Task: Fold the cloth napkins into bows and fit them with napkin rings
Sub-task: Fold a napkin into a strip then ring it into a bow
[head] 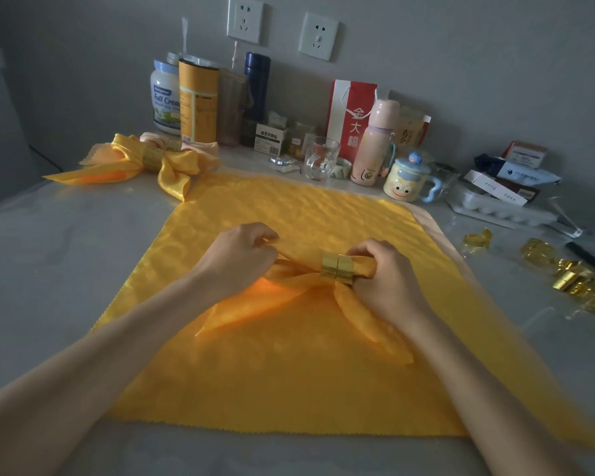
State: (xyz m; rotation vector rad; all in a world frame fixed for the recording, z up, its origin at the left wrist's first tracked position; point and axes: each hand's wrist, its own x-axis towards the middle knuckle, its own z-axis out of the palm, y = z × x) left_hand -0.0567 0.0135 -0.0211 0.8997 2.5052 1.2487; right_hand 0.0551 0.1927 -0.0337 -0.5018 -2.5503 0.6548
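Fitting the napkin ring, we judge

Our right hand grips the folded napkin just past the gold ring, while our left hand pinches the opposite loop, likely bracing it against the pull. It lies on a spread napkin on the tabletop; a finished bow sits far left.

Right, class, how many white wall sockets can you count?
2. One white plastic wall socket is above the dark blue flask, the other above the red paper bag. None seems hidden.
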